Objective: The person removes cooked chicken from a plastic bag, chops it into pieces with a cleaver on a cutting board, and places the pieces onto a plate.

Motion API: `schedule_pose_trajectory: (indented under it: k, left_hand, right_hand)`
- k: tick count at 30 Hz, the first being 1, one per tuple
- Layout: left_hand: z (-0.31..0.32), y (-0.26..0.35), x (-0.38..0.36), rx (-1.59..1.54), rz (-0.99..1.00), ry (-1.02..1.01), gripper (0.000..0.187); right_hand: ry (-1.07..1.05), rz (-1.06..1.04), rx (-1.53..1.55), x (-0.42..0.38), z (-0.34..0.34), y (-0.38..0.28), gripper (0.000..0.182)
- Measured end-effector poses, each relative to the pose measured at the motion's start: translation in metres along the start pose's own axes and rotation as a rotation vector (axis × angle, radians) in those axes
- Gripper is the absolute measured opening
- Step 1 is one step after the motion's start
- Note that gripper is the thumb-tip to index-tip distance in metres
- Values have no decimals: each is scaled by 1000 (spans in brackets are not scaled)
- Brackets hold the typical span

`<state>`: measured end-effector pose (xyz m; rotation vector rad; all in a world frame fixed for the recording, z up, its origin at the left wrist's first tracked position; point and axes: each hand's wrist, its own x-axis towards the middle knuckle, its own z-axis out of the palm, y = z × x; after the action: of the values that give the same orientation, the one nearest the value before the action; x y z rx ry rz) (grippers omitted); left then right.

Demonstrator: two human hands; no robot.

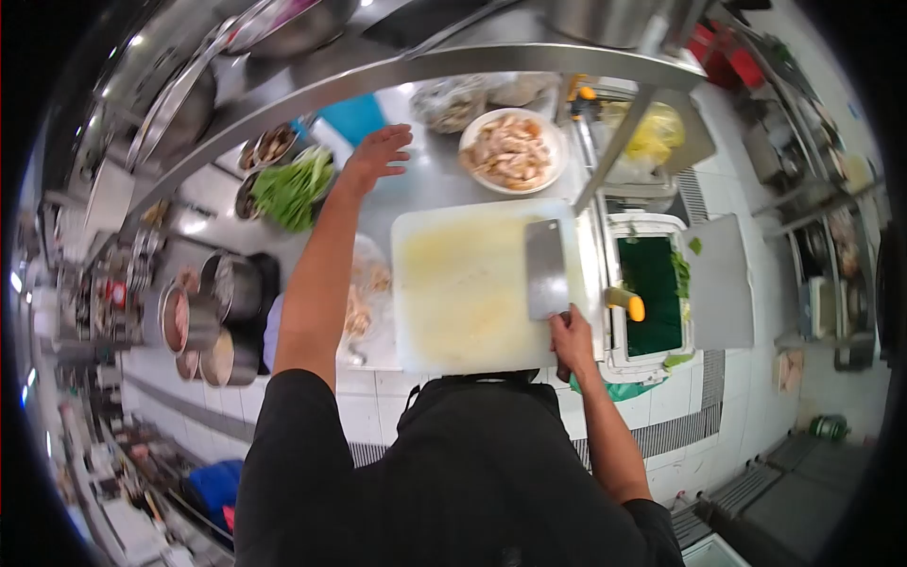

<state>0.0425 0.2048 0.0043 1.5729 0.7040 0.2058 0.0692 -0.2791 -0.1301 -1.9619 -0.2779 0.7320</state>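
My right hand (572,342) is closed around the handle of a cleaver. The broad steel blade of the cleaver (545,272) lies over the right side of a white cutting board (453,312) with yellowish stains. Reaching forward past the board, my left hand (381,154) is empty, its fingers apart. It is near a blue sheet-like item (351,120) and a bunch of leafy greens (295,189). Behind the board stands a white bowl (470,175) heaped with pale cut meat (513,151). Left of the board, a clear plastic bag (370,260) holds pale pieces, partly hidden by my left forearm.
A metal shelf rail (453,62) crosses above the counter. On the right stands a white bin (614,359) with a dark green inside and leaf scraps; a yellow handle (625,303) juts out beside it. Several metal pots (227,350) stand at left. Clear plastic bags (452,102) lie behind.
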Motion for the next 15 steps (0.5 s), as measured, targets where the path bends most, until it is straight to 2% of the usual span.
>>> schedule_pose_trajectory:
  k: [3, 5, 6, 7, 9, 11, 12, 14, 15]
  left_hand:
    - [-95, -65, -48, 65, -60, 173, 43]
    - [-129, -91, -100, 160, -244, 230, 31]
    - [-134, -109, -126, 180, -285, 222, 31]
    - [-135, -129, -153, 199, -325, 210, 32]
    - [-120, -172, -195, 459, -395, 139, 39]
    - [-83, -211, -232, 683, -231, 222, 56]
    - [-62, -213, -244, 672, -236, 230, 56]
    - [-27, -203, -256, 925, -171, 455, 68]
    - [-25, -206, -253, 911, -173, 461, 68]
  right_hand:
    - [-17, -5, 41, 2, 1, -3, 21]
    - [-38, 18, 88, 3, 0, -7, 21]
    - [-44, 27, 79, 4, -1, -7, 21]
    - [-48, 38, 70, 5, 0, -7, 21]
    - [-55, 35, 48, 7, 2, -11, 22]
    - [-58, 29, 25, 8, 3, -14, 24]
    - [-51, 31, 10, 8, 4, -14, 25]
    - [-36, 37, -23, 7, 4, -16, 27]
    - [-38, 31, -36, 7, 3, -15, 27]
